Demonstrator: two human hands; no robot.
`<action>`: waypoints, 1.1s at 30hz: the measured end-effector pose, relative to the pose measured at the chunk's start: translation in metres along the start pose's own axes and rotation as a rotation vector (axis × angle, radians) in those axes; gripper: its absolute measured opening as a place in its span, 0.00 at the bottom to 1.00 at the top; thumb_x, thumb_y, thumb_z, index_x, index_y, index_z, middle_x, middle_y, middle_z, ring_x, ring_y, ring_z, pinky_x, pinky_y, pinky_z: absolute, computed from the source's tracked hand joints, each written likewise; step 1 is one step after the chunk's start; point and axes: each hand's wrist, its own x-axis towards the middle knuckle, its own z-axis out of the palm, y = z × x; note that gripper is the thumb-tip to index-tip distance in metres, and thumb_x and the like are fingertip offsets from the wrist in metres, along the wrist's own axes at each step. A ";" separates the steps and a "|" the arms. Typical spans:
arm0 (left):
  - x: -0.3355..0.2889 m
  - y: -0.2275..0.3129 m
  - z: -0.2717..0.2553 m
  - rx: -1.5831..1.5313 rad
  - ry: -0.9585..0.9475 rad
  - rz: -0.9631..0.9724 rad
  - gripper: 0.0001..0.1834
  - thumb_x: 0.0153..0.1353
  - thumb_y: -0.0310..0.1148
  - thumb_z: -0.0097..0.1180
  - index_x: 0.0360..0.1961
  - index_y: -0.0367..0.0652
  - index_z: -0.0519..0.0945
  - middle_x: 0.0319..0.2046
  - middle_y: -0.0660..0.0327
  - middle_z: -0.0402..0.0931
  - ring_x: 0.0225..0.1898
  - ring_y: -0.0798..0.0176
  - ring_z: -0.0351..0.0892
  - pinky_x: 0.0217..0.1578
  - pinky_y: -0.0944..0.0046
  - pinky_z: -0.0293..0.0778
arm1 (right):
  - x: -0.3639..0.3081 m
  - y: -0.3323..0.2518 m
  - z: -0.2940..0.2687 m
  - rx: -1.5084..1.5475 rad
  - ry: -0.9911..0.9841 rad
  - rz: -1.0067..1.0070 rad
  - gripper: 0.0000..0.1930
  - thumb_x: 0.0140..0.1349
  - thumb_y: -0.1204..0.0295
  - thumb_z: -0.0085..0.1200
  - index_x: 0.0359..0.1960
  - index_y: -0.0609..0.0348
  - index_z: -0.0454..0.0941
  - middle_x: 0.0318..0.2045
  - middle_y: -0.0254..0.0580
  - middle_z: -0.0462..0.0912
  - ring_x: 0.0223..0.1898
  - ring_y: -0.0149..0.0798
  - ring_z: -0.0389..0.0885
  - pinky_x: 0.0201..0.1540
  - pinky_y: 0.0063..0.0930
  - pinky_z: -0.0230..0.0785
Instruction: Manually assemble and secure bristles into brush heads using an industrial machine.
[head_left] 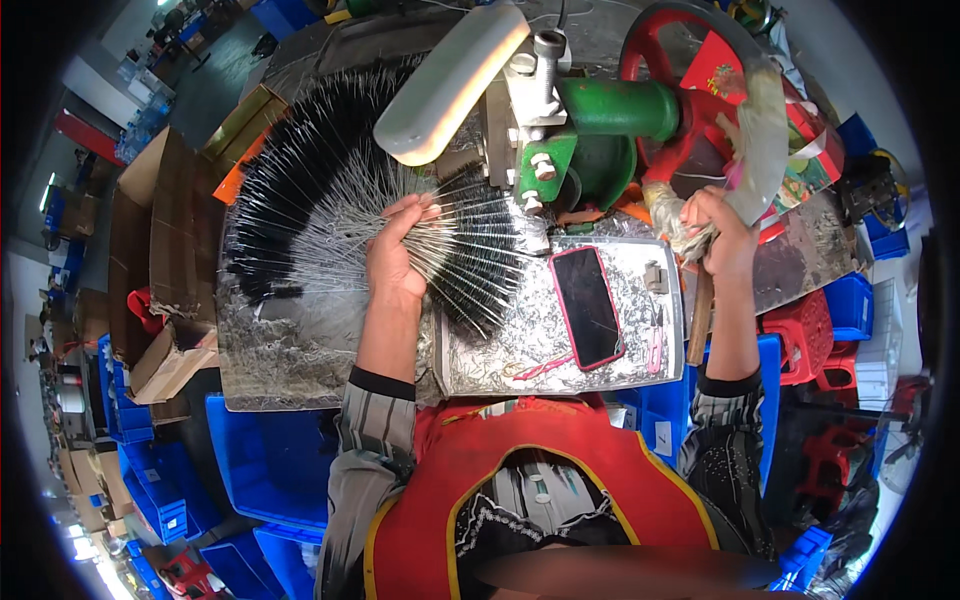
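Note:
My left hand (397,258) is closed round the wire stems of a fanned bunch of thin black-bristled wire brushes (478,245). Their bristled ends spread to the right, just below the metal head of a green hand press (620,108). Behind and left of that hand lies a large fan-shaped pile of similar brushes (275,195), with bare stems pointing inward. My right hand (722,232) is wrapped round the cloth-bound grip (672,218) near the rim of the press's red wheel (652,55). A white lamp (450,88) hangs over the pile and hides part of it.
A metal-lined tray (505,350) in front of the press holds a red-cased phone (588,308) and small tools. Cardboard boxes (160,240) stand left of the bench. Blue bins (265,450) sit below its front edge, and red stools (803,335) stand at right.

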 end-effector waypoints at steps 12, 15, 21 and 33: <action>-0.001 -0.004 -0.001 -0.033 0.107 0.019 0.11 0.48 0.17 0.50 0.36 0.32 0.71 0.35 0.49 0.74 0.34 0.56 0.76 0.41 0.59 0.73 | 0.000 -0.009 0.003 -0.048 0.060 0.042 0.05 0.46 0.76 0.53 0.23 0.66 0.74 0.14 0.41 0.74 0.14 0.32 0.71 0.17 0.23 0.62; 0.000 -0.005 -0.003 -0.018 0.095 0.060 0.11 0.46 0.17 0.53 0.34 0.31 0.73 0.32 0.51 0.76 0.32 0.58 0.77 0.35 0.62 0.75 | 0.005 -0.033 0.008 -0.078 0.074 0.134 0.05 0.45 0.75 0.53 0.21 0.66 0.73 0.14 0.41 0.73 0.14 0.32 0.70 0.17 0.24 0.61; 0.000 -0.004 -0.005 -0.029 0.131 0.048 0.11 0.49 0.17 0.49 0.36 0.32 0.71 0.34 0.50 0.75 0.34 0.55 0.76 0.40 0.59 0.73 | 0.016 -0.040 0.012 -0.055 -0.038 0.168 0.07 0.45 0.73 0.54 0.20 0.65 0.73 0.12 0.38 0.70 0.13 0.31 0.69 0.17 0.22 0.60; 0.007 -0.002 -0.006 -0.036 0.100 0.048 0.11 0.45 0.15 0.53 0.32 0.31 0.73 0.31 0.50 0.75 0.30 0.57 0.77 0.33 0.61 0.75 | 0.004 -0.005 0.003 -0.126 -0.022 -0.017 0.06 0.46 0.75 0.52 0.22 0.66 0.73 0.15 0.40 0.73 0.15 0.31 0.71 0.19 0.22 0.63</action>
